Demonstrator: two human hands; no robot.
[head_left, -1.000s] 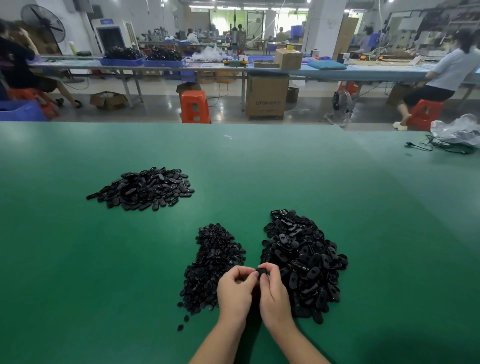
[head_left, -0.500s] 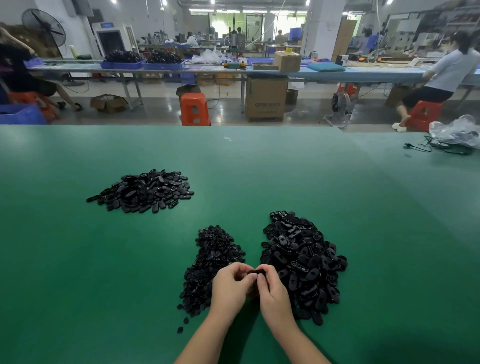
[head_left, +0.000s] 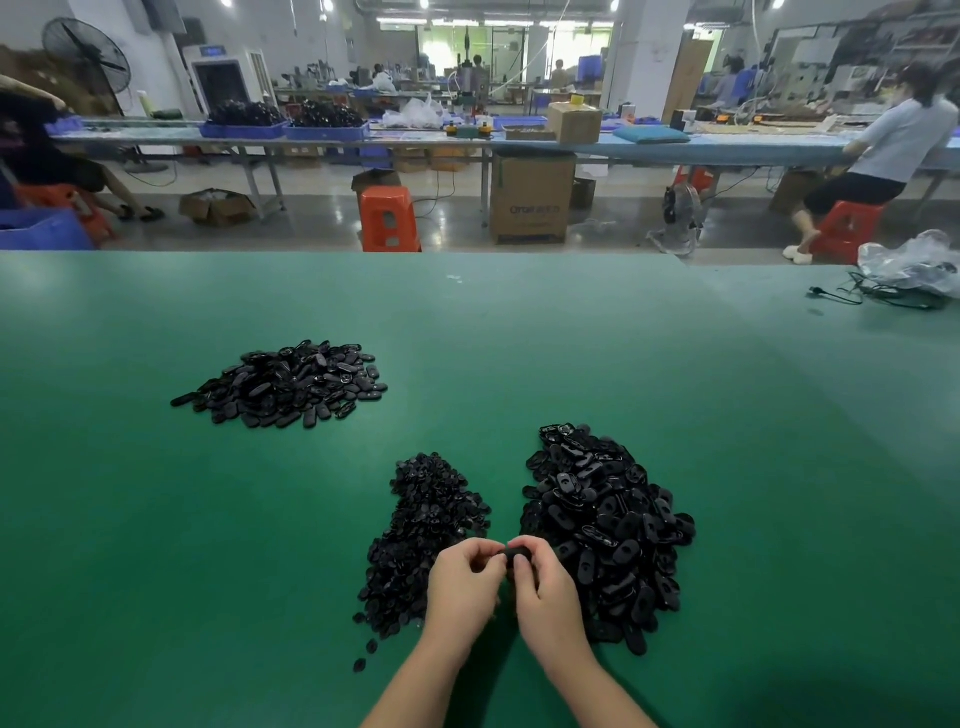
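A small black part (head_left: 517, 555) is pinched between the curled fingertips of the left hand (head_left: 464, 586) and the right hand (head_left: 546, 597), low over the green table (head_left: 727, 467) at its near edge. The hands are pressed close together, knuckles up. Just beside the left hand, a heap of small black pieces (head_left: 431, 519) is spread; against the right hand, a bigger heap of oval black shells (head_left: 608, 514) is piled. Well apart, toward the far left, a third pile (head_left: 291, 382) is laid flat. At the far right corner, a plastic bag (head_left: 914, 260) and a black cable (head_left: 852, 297) are seen.
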